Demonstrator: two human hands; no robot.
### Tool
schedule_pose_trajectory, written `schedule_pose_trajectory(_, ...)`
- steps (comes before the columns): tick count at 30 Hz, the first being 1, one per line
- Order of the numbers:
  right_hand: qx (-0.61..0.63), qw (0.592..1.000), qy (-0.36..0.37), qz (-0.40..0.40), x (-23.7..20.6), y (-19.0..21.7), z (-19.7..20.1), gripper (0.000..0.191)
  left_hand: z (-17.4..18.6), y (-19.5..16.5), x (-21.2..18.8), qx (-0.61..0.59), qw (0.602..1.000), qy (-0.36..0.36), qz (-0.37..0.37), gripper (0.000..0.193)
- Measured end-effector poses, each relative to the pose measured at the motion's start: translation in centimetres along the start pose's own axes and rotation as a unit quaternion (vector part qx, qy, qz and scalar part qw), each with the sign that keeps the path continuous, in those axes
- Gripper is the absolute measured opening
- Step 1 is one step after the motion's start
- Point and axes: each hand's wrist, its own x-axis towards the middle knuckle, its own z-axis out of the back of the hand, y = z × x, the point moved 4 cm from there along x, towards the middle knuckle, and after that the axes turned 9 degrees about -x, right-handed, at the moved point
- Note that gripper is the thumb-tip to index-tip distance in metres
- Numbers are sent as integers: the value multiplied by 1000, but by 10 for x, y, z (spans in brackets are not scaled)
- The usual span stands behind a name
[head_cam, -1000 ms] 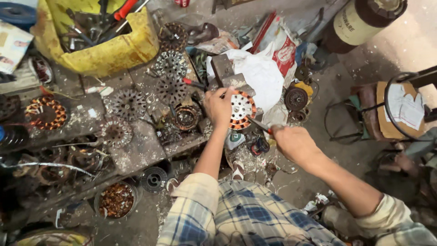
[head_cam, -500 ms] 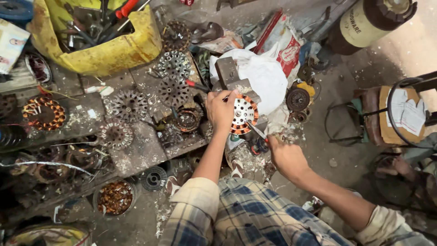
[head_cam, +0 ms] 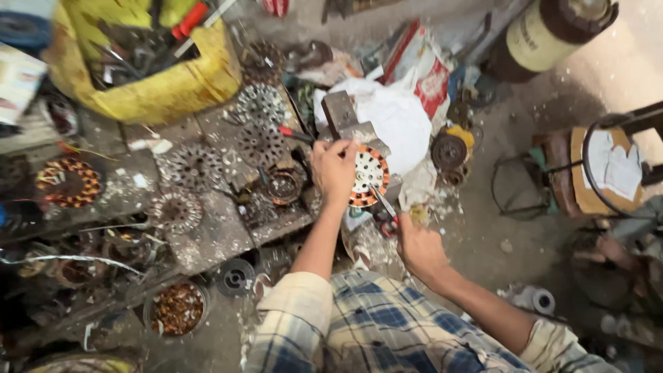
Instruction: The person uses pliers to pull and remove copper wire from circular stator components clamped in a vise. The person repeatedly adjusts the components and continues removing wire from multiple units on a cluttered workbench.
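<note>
Since the earlier frame the right hand (head_cam: 418, 247) has drawn nearer the body, clenched on a slim metal tool (head_cam: 382, 201) whose tip meets the round white motor stator with orange copper windings (head_cam: 369, 176). The left hand (head_cam: 333, 168) grips that stator's left edge, just right of the cluttered desk (head_cam: 214, 231).

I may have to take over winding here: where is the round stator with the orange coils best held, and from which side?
Probably by its outer rim, from the left. The stator stands on edge facing up toward the camera, and the left hand already clasps its left rim. The right hand works a thin tool in from the lower right, so that side should stay free.
</note>
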Motion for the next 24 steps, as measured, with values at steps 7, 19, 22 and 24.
schedule_pose_trajectory(7,466,845,250,-78,3,-18,4,38,2,-3,4,-6,1000,-1,-20,31)
schedule_pose_trajectory(19,99,991,-85,-3,11,-13,-11,35,-10,17,-8,30,997,-49,-48,29)
schedule_pose_trajectory(22,94,956,-272,59,12,0,-4,34,-10,12,-3,61,991,-62,-99,28)
schedule_pose_trajectory(24,97,960,-249,81,11,1,-3,33,-10,13,0,52,994,-44,-89,27)
